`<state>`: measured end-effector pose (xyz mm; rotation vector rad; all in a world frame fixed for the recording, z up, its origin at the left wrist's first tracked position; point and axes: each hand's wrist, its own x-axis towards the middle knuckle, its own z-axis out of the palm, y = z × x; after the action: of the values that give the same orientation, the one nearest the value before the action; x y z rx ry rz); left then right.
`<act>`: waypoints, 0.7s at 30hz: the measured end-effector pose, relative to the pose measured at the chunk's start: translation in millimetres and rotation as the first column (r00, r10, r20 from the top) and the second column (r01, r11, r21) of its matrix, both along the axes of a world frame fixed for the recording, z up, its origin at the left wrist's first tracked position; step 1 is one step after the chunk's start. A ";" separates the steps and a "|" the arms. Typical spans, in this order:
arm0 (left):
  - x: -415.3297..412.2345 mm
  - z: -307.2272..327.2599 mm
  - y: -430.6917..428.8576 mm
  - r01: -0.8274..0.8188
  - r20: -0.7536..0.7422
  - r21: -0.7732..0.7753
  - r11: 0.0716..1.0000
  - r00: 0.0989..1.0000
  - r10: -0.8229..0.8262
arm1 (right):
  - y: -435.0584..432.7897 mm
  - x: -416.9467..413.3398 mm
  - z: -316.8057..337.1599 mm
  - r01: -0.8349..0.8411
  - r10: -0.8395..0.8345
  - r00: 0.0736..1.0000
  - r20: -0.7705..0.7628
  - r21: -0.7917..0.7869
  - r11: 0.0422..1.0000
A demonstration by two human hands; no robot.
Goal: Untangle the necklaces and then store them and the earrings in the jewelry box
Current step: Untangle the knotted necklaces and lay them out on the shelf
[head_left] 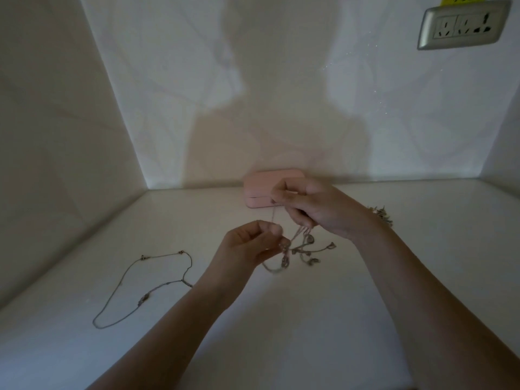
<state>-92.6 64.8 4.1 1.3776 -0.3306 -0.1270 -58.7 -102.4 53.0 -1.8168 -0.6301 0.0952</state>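
Pinching the chain of the tangled necklace [304, 249] in both grips, right grip [312, 209] raised near the closed pink box [259, 190] and left grip [250, 246] lower, you stretch it so its charms hang toward the worktop [281, 319], likely to expose the knot, while another necklace [146, 288] lies spread out at left.

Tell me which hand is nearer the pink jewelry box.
Right. The right hand overlaps the jewelry box in view; the left hand is lower, closer to the person.
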 end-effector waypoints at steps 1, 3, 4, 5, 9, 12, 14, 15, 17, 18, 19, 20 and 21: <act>1.9 2.6 1.8 -0.033 -0.061 -0.089 0.995 0.998 0.028 | -5.7 1.3 1.1 0.040 -0.040 0.999 0.003 -0.086 0.996; 8.1 4.9 5.9 -0.104 -0.210 -0.287 0.952 0.977 0.043 | -18.0 5.0 2.4 0.091 -0.102 0.994 -0.033 -0.247 0.965; 10.4 4.8 6.4 -0.136 -0.270 -0.352 0.926 0.962 0.039 | -22.2 6.8 1.8 0.103 -0.125 0.991 -0.053 -0.300 0.948; 11.7 3.9 5.6 -0.157 -0.314 -0.385 0.909 0.949 0.031 | -24.0 8.9 0.0 0.113 -0.141 0.988 -0.059 -0.344 0.932; 11.2 -2.3 -0.5 -0.179 -0.390 -0.345 0.921 0.920 0.032 | -13.4 15.8 -11.5 0.151 -0.194 0.980 -0.046 -0.462 0.874; 11.6 -3.5 1.9 -0.177 -0.391 -0.300 0.937 0.919 0.048 | -2.9 18.7 -20.0 0.123 -0.175 0.981 -0.088 -0.423 0.898; 13.3 -4.1 4.4 -0.185 -0.380 -0.290 0.939 0.923 0.065 | 0.8 18.9 -22.3 0.168 -0.175 0.984 0.024 -0.443 0.881; 13.6 -3.7 5.3 -0.193 -0.375 -0.290 0.937 0.924 0.074 | 2.4 18.0 -21.2 0.172 -0.161 0.985 0.062 -0.416 0.893; 14.4 -2.4 7.1 -0.211 -0.371 -0.295 0.932 0.924 0.091 | 4.7 15.4 -18.8 0.089 -0.088 0.996 0.016 -0.304 0.948; 15.4 -2.3 8.2 -0.219 -0.369 -0.294 0.930 0.924 0.101 | 6.5 13.2 -18.2 0.042 -0.052 0.998 -0.031 -0.260 0.965; 16.1 -2.2 9.7 -0.225 -0.365 -0.287 0.931 0.924 0.111 | 8.3 10.4 -17.4 0.009 -0.025 0.998 -0.063 -0.239 0.971; 17.0 -2.7 11.0 -0.229 -0.359 -0.275 0.934 0.925 0.121 | 10.3 9.3 -17.6 -0.009 -0.009 0.997 -0.074 -0.234 0.972; 17.9 -3.4 12.4 -0.233 -0.353 -0.263 0.936 0.926 0.131 | 12.1 9.1 -18.4 -0.010 -0.006 0.998 -0.066 -0.234 0.972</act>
<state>-74.7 77.2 0.8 1.0543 0.0639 -0.1431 -49.6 -90.3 34.7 -2.0320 -0.5934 0.2391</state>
